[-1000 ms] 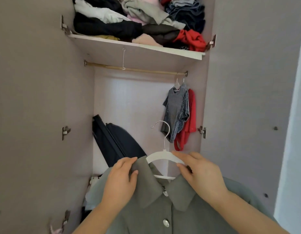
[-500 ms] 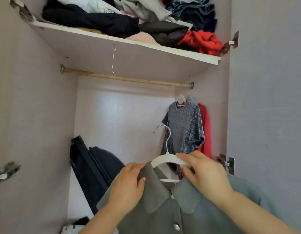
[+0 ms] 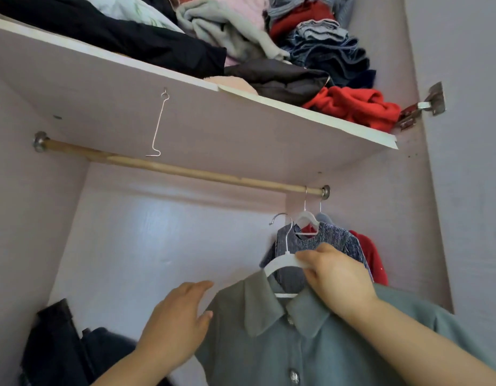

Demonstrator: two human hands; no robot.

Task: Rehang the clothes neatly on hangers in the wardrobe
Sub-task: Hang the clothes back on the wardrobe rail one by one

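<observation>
**Head view, looking up into the open wardrobe**

1. Your right hand: grip clamped on the right arm of a white hanger. The hanger's metal hook hangs free below the right end of the rail, not on it.
2. Grey-green shirt: on that hanger, collar folded down, two silver buttons showing. You hold it at the wardrobe's lower right. Its hem and sleeves run off the bottom edge, and your right forearm covers one shoulder.
3. Your left hand: grip apart, fingers straight, just beside the shirt's shoulder nearest the left wall. It is blurred, and you cannot tell whether the thumb touches the cloth.
4. The rail is wooden and runs from wall to wall under the shelf. At its right end, two hangers carry a grey knit top and behind it a red garment, which is mostly hidden.
5. The shelf holds crumpled clothes: black at the left, pale grey and pink in the middle, denim and red at the right end. The top edge of the picture cuts off the pile.
6. Wire hook: hangs from the shelf's underside, left of centre.
7. Dark bag: in the wardrobe's bottom left corner, blurred and cut off, so its kind is unclear.
8. Metal hinge: on the right wall by the shelf's right end.
</observation>
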